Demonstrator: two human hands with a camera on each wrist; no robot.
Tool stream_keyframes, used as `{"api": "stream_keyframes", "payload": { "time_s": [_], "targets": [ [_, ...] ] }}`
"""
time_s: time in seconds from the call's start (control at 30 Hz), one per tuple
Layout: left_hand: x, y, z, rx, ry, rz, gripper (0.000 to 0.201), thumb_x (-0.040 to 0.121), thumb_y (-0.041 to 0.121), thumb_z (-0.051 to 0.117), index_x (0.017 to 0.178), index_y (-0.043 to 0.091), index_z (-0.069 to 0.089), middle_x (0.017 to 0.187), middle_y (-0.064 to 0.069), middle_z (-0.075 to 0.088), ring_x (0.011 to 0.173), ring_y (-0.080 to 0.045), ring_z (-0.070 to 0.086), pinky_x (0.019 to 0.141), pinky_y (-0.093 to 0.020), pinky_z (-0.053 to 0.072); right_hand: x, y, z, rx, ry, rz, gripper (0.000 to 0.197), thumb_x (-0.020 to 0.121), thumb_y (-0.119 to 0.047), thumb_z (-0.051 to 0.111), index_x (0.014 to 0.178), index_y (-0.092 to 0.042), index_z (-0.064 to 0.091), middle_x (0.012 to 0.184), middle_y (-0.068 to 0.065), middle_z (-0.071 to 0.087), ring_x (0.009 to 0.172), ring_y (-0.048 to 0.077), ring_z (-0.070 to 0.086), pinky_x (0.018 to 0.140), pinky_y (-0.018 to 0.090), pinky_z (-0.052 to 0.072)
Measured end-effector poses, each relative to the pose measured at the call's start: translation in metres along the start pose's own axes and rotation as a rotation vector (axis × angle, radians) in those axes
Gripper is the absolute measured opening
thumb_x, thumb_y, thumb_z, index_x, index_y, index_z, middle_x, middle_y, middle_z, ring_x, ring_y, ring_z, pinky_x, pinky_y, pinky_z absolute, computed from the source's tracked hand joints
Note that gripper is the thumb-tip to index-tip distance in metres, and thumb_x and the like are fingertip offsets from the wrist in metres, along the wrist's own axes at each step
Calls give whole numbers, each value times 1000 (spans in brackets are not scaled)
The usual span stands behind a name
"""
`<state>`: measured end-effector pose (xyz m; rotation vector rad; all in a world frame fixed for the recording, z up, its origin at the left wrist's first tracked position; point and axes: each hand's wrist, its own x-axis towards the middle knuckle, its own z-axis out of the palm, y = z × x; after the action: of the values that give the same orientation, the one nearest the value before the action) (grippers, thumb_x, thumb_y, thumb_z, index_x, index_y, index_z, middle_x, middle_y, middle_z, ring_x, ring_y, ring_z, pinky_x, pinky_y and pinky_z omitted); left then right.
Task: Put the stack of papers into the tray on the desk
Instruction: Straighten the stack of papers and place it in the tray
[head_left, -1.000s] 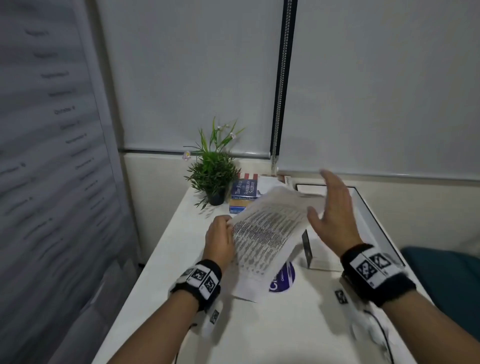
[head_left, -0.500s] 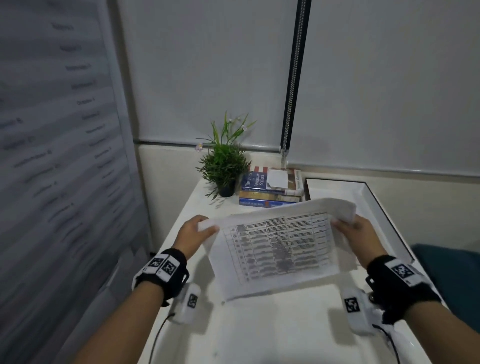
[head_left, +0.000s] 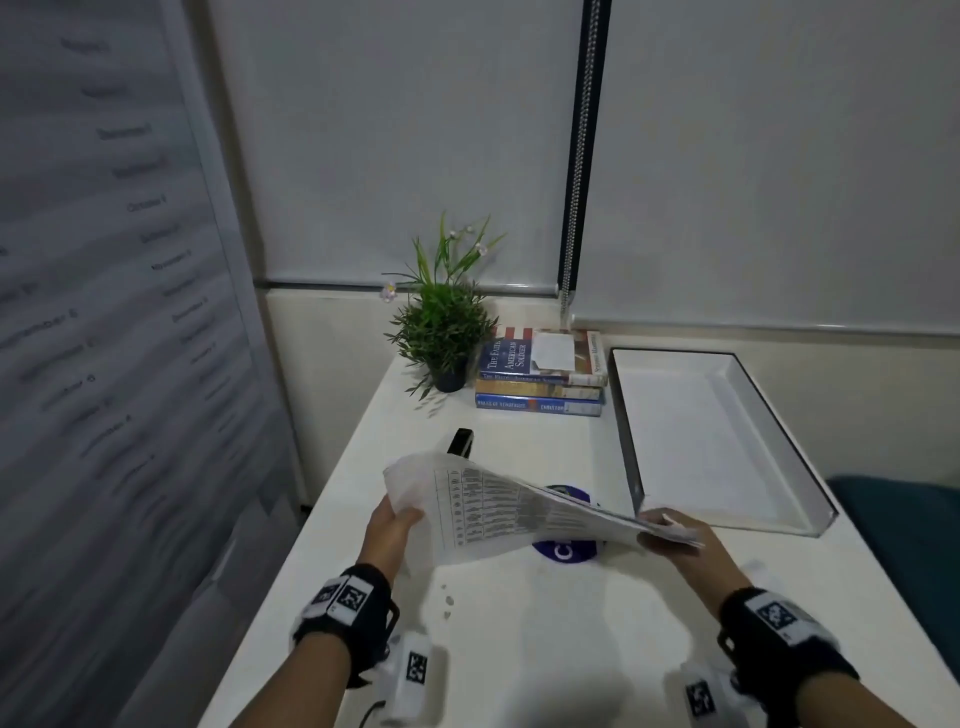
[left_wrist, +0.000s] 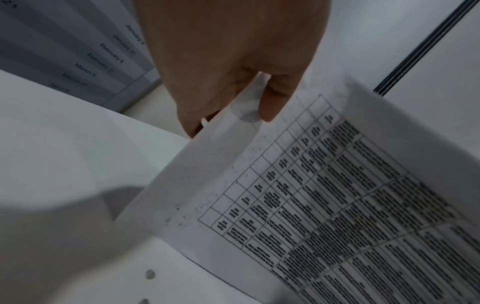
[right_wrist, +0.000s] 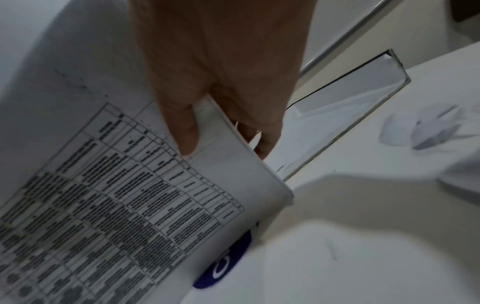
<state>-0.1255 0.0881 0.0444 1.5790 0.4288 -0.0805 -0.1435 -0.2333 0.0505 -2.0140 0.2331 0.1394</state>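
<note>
Papers (head_left: 519, 512) tilted since; both hands pinching edges.

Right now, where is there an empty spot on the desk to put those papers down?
The tray by the books looks bare inside. The near desk between both wrists is bare too. It is crowded at the back left: plant, books and a black stapler. A blue sticker lies under the papers.

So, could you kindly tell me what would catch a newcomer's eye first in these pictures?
First the stack of papers, printed with a table, held above the desk between the left hand and the right hand, each pinching one end. Next the tray, just beyond the right hand on the desk's right side. At the back, a green potted plant stands beside three stacked books.
</note>
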Motion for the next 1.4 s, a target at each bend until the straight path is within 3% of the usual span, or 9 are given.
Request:
{"api": "stream_keyframes", "payload": {
  "time_s": [0.17,0.3,0.47,0.63,0.83,1.03,1.17,1.3,1.4],
  "targets": [
    [5,17,5,-12,28,88,36,87,-6,43,119,2,56,106,-14,60,95,-26,54,69,-25,44,1,-15,-10,273,134,53,10,83,7,56,87,0,62,81,18,62,75,19,55,59,28,44],
    [2,1,5,6,-34,55,34,88,4,53,121,0,55,112,-18,62,106,-32,58,84,-35,48,-2,4,1,181,59,164,10,81,9,58,88,3,63,101,32,66,86,24,56,76,42,48],
    [1,-10,14,58,-34,75,67,70,40,60,124,0,54,118,-21,64,109,-33,60,100,-45,46,-3,7,7,128,139,167,20,84,0,60,102,8,62,107,27,65,89,25,57,67,32,45],
    [1,0,14,88,-33,17,42,91,18,54,130,1,51,122,-20,63,113,-35,59,103,-48,44,-10,-19,-15,160,183,-4,12,92,-3,46,98,-6,57,101,18,63,87,25,58,66,28,46],
    [-8,19,26,408,238,228,81,81,6,67,146,11,20,150,-17,32,137,-30,35,113,-42,30,3,-67,-44,-166,72,-57,19,93,-6,41,96,-5,60,96,21,66,82,25,60,61,28,45],
    [-34,40,67,501,-393,413,53,95,22,46,144,14,26,136,-7,47,131,-23,42,108,-36,37,8,-110,-38,-552,-113,-193,20,92,-8,42,87,-12,61,89,9,59,82,18,53,60,20,38],
    [-39,34,74,324,-229,378,32,99,12,34,129,12,44,99,8,55,101,-14,54,79,-16,42,8,-117,-25,-559,-125,-197,23,91,-14,43,94,-18,66,84,0,61,86,20,56,75,27,40],
    [-32,21,59,318,-99,277,32,97,10,34,125,4,50,117,-8,59,111,-22,54,93,-26,40,9,-92,-16,-581,218,-269,47,85,-21,55,132,-20,48,126,3,57,118,26,49,100,39,38],
    [-30,17,44,209,-15,171,22,99,9,31,109,4,50,100,-3,57,99,-20,54,81,-19,36,3,-63,3,-190,-48,-55,58,90,-21,54,141,-14,27,112,4,50,104,24,52,87,32,41]
  ]
}}
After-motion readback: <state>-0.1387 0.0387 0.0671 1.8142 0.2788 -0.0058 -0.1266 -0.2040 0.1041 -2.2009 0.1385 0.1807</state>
